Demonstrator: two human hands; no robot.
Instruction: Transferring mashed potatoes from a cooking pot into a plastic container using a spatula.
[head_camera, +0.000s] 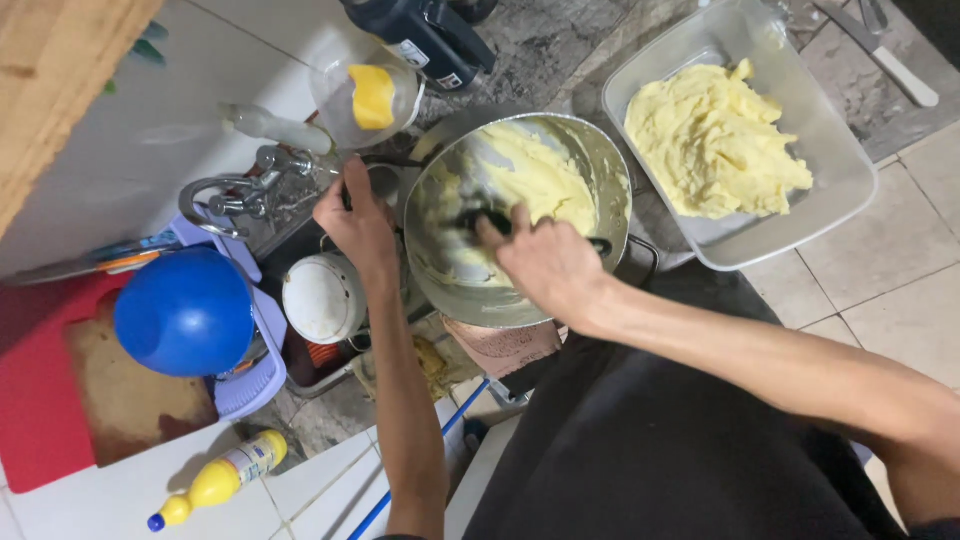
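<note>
Most of the yellow mash (715, 140) already sits in the clear tray (850, 190) on the table; some clings inside the metal pot (600, 150). Left hand (355, 225) clamped on the pot handle, right hand (545, 265) closed round a dark scraper (480, 218), with scraping left

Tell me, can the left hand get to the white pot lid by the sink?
Probably yes. The left hand grips the metal pot's rim, and the white lid sits just beside its wrist, uncovered.
</note>
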